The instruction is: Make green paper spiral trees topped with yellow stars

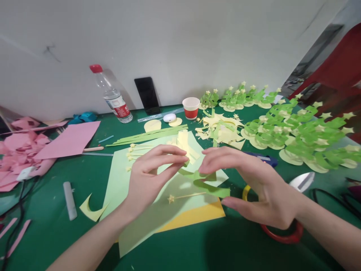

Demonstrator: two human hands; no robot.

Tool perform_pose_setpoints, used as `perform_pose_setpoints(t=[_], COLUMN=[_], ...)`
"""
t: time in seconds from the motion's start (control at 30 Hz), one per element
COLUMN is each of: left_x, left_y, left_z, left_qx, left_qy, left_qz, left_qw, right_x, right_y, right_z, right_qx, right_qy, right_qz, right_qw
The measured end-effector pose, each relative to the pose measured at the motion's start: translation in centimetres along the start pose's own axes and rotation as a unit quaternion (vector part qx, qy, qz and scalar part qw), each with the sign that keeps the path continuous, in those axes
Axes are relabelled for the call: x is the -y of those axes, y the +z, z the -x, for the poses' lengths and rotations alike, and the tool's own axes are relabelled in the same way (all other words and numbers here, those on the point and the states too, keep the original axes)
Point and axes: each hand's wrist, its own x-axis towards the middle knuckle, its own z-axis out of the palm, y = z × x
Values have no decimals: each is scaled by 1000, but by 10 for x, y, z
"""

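My left hand [153, 173] pinches the left end of a curling green paper strip [211, 188] above pale green sheets [113, 188]. Its fingertips are pressed together on the strip. My right hand [251, 180] is at the strip's other end, with thumb and fingers spread apart around it. Below the strip, a thin stick with a small yellow star [171, 199] lies on the sheets. More star-tipped sticks [131, 150] lie behind my left hand, beside pale yellow strips [183, 141].
Scissors [293, 233] and a blue tool [263, 159] lie by my right hand. Green star-topped paper pieces [304, 131] fill the right. A paper cup [191, 109], phone [147, 96] and bottle [115, 99] stand behind; pink paper [69, 141] lies left.
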Motion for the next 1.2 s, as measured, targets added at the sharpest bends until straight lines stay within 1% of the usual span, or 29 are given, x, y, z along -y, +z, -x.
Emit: perform_pose_setpoints(t=[0.07, 0.13, 0.2, 0.3, 0.37, 0.47, 0.57, 0.63, 0.73, 0.87, 0.97, 1.1, 1.2], left_x=[-1, -2, -4, -4, -4, -4, -4, -4, -2, 1, 3, 5, 4], left_y=[-1, -1, -1, 0, 2, 3, 4, 5, 7, 8, 8, 9, 10], left_z=[0, 1, 2, 4, 5, 7, 8, 9, 10, 11, 11, 8, 8], left_qx=[-2, 2, 10, 18, 23, 37, 54, 65, 81, 98, 105, 78, 43], left_qy=[23, 44, 59, 72, 76, 84, 96, 100, 104, 100, 97, 107, 78], left_qz=[3, 3, 1, 3, 13, 25, 36, 47, 65, 85, 84, 52, 33], left_qw=[1000, 999, 998, 997, 997, 995, 993, 992, 989, 987, 986, 990, 995], right_x=[1, 1, -1, -6, -8, -9, -9, -11, -13, -13, -9, -1, 2], right_y=[-3, -3, 0, 8, 12, 15, 14, 12, 12, 12, 11, 10, 10], right_z=[-1, -3, -4, -7, -9, -11, -13, -13, -11, -11, -13, -15, -13], right_qx=[6, -5, -34, -87, -101, -97, -69, -44, -23, -16, -28, -71, -89], right_qy=[-40, -57, -51, -3, 37, 108, 189, 219, 228, 236, 253, 284, 272], right_qz=[70, 110, 135, 147, 121, 28, -66, -123, -178, -191, -195, -202, -201], right_qw=[997, 992, 989, 985, 987, 989, 977, 967, 957, 953, 947, 935, 937])
